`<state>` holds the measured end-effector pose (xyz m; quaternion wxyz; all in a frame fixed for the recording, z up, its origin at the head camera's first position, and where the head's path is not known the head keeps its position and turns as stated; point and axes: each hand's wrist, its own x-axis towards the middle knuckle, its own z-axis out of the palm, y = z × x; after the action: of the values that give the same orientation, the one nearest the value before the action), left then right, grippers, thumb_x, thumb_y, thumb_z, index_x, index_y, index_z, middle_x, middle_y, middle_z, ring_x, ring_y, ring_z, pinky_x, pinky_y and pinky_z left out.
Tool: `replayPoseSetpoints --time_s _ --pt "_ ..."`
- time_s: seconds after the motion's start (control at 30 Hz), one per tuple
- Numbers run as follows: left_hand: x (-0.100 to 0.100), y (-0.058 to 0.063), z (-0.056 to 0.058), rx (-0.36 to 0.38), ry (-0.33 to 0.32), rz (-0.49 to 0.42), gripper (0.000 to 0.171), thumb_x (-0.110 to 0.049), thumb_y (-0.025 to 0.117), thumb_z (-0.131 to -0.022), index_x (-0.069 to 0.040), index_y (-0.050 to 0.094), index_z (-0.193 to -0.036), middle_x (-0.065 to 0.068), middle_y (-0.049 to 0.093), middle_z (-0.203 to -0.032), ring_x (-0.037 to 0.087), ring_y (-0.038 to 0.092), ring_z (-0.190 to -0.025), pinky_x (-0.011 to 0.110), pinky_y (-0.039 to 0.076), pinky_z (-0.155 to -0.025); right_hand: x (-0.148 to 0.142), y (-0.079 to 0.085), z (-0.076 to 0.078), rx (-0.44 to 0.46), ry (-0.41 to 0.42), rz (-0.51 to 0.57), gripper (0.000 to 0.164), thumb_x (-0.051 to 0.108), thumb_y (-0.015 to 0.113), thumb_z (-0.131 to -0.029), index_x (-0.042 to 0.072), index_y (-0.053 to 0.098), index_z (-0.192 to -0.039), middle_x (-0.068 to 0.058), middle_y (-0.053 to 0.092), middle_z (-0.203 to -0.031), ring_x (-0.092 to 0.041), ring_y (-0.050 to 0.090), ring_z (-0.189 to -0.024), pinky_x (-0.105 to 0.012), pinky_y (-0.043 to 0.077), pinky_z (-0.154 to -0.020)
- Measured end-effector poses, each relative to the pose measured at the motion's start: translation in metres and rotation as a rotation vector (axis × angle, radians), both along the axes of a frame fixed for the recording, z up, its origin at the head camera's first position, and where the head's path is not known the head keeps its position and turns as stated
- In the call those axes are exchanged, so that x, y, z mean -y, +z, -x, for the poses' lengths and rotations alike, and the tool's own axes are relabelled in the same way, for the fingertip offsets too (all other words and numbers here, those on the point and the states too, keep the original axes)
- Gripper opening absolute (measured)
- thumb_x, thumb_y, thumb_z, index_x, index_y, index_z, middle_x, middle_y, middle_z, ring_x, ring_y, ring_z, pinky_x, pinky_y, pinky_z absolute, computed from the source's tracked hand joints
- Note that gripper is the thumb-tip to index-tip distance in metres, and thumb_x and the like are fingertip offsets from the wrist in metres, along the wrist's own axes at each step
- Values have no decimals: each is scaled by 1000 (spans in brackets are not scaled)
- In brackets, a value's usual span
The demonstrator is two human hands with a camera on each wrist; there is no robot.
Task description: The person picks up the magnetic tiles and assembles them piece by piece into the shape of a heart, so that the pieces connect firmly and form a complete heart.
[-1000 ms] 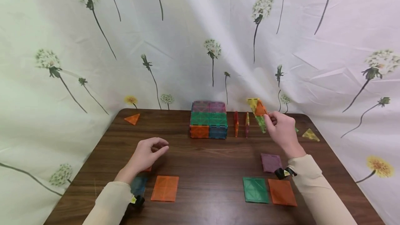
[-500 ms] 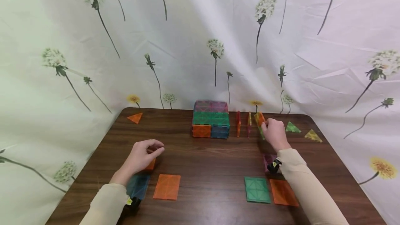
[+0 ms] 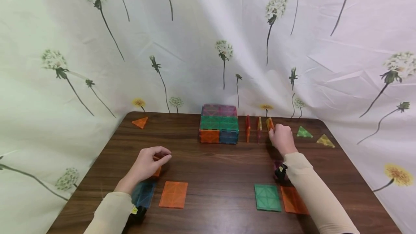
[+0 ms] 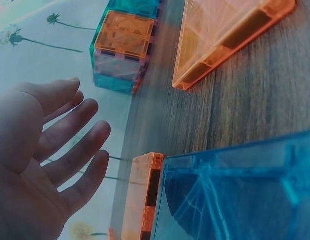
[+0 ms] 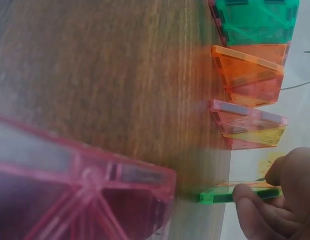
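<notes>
Dandelion-printed fabric (image 3: 188, 46) hangs behind a dark wood-grain table (image 3: 211, 169), and all the action is at the far right. Right hand (image 3: 282, 138) on duty: its grip pinches a thin multicoloured panel (image 3: 270, 122) upright between thumb and fingers, by the side nearest the person, probably to stop it tipping. That panel sits just right of two more standing on edge, the red-orange panel (image 3: 248, 129) and the yellow-pink panel (image 3: 259, 129), a row beside the tile box (image 3: 219, 122) that looks deliberately spaced.

Now its looks: see-through plastic, a bright green edge low down, orange and yellow above. Fingers cover part of it, so whether its foot bears fully on the table is hard to call.

Over on the other side, the left hand (image 3: 151, 161) hovers with nothing in its grip, fingers relaxed, near the blue square tile (image 3: 144, 194), apparently just waiting.
</notes>
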<state>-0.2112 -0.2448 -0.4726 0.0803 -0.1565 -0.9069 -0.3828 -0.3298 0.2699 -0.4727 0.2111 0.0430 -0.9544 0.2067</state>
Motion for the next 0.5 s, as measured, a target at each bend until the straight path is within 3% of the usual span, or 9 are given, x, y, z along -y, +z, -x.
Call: replayPoseSetpoints --time_s 0.33,0.5 --pt "2 1 2 -23 -2 8 13 -20 76 -99 -11 80 -108 -8 75 -95 13 69 -88 34 60 -79 -2 7 -5 35 4 -3 39 16 66 -99 4 55 -63 -11 53 -55 -28 51 -48 -43 45 -49" --pt "5 3 4 -29 2 12 14 -20 76 -99 -11 80 -108 -8 76 -95 14 69 -87 33 60 -79 -4 9 -7 14 -3 -1 49 29 63 -103 6 52 -61 -11 53 -54 -31 54 -50 -47 48 -52"
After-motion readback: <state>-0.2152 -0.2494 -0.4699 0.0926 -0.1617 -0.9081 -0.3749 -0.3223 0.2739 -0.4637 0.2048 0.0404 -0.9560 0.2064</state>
